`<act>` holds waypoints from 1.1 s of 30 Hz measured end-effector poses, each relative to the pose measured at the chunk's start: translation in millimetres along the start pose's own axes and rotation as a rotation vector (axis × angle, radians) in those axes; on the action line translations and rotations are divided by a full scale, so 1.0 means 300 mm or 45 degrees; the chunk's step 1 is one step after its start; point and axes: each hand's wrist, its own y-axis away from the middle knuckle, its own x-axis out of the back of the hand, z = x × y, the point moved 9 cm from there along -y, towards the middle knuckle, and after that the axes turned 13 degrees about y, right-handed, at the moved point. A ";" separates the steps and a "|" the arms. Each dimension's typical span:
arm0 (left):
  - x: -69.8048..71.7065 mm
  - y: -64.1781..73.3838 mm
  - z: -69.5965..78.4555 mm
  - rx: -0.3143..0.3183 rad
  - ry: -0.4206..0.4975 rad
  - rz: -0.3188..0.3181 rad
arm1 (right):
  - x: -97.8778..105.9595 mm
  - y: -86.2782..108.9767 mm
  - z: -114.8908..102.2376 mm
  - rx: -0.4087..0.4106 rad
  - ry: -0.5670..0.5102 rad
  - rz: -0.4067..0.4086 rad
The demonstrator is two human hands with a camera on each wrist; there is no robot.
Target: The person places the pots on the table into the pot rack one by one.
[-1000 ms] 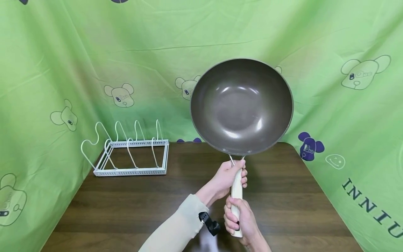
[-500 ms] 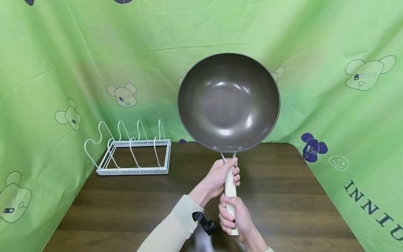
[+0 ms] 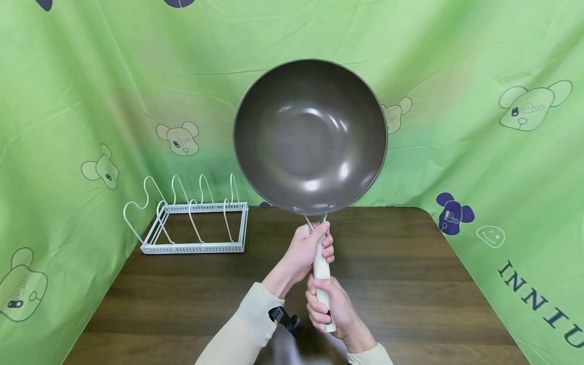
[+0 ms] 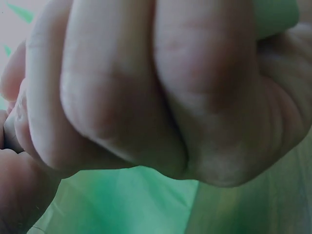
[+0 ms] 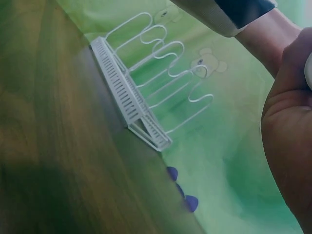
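Note:
A deep, dark grey-brown wok (image 3: 310,137) is held up above the table, its inside facing me and its pale handle (image 3: 322,268) pointing down. My left hand (image 3: 303,252) grips the upper part of the handle, just below the two metal prongs that join it to the pan. Lower down, near the handle's end, my right hand (image 3: 335,306) wraps round it. In the left wrist view the curled fingers (image 4: 112,87) fill most of the picture. Only a part of the right hand (image 5: 287,122) shows in its wrist view, at the right edge.
On the left of the brown wooden table (image 3: 392,284) stands a white wire pan rack (image 3: 193,247) with several upright loops. A green curtain (image 3: 456,126) printed with bear heads hangs behind and along both sides. A black strap (image 3: 284,319) sits on the left sleeve.
Both hands have carried the wok to the left and somewhat upward, towards the rack's side, keeping the same grip. The rack stands where it was; the head view shifted slightly.

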 end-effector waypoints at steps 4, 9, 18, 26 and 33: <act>0.000 0.011 0.031 -0.046 -0.034 -0.004 | 0.006 -0.012 0.006 -0.054 0.103 0.062; 0.002 0.028 0.052 -0.089 -0.077 -0.006 | 0.005 -0.012 0.012 -0.107 0.260 0.119; 0.018 0.037 0.105 -0.249 -0.182 -0.020 | 0.041 -0.008 0.000 -0.163 0.526 0.386; 0.051 0.047 0.139 -0.347 -0.360 0.036 | 0.061 -0.017 0.004 -0.136 0.696 0.676; 0.082 0.062 0.165 -0.387 -0.449 0.137 | 0.060 -0.047 0.006 -0.064 0.847 0.807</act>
